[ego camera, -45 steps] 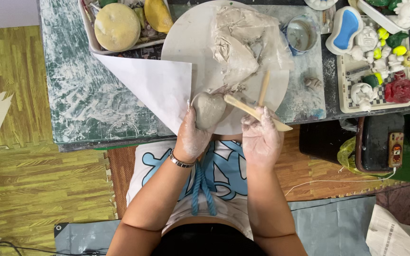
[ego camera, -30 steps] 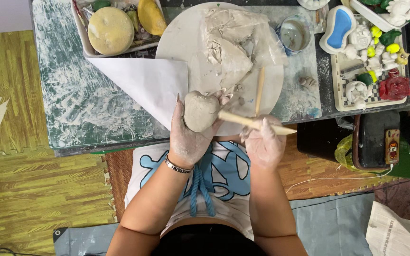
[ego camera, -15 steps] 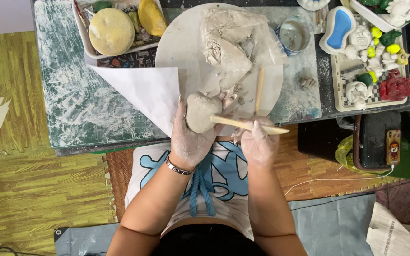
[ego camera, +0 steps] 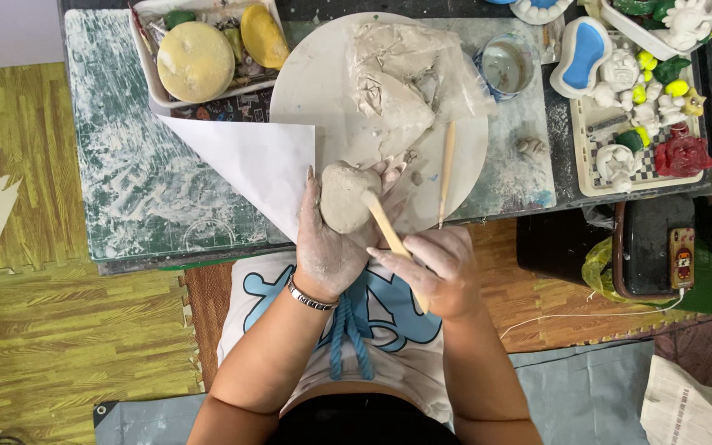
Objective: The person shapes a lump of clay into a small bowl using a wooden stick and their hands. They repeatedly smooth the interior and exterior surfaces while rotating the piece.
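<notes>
overhead, left hand (ego camera: 329, 247) cups a soft grey clay lump (ego camera: 346, 198), likely easily dented; right hand (ego camera: 438, 272) grips a wooden modelling stick (ego camera: 389, 235) touching it.

Yellow sponges (ego camera: 198, 59) in a tray, water cup (ego camera: 506, 67), spare wooden stick (ego camera: 447, 171), painted figurines (ego camera: 653, 107) on a checked tray, white paper (ego camera: 253, 169).

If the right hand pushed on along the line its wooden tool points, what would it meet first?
Probably the clay lump cupped in the left hand: the wooden tool in the right hand already has its tip at the lump, though contact is unclear.
</notes>
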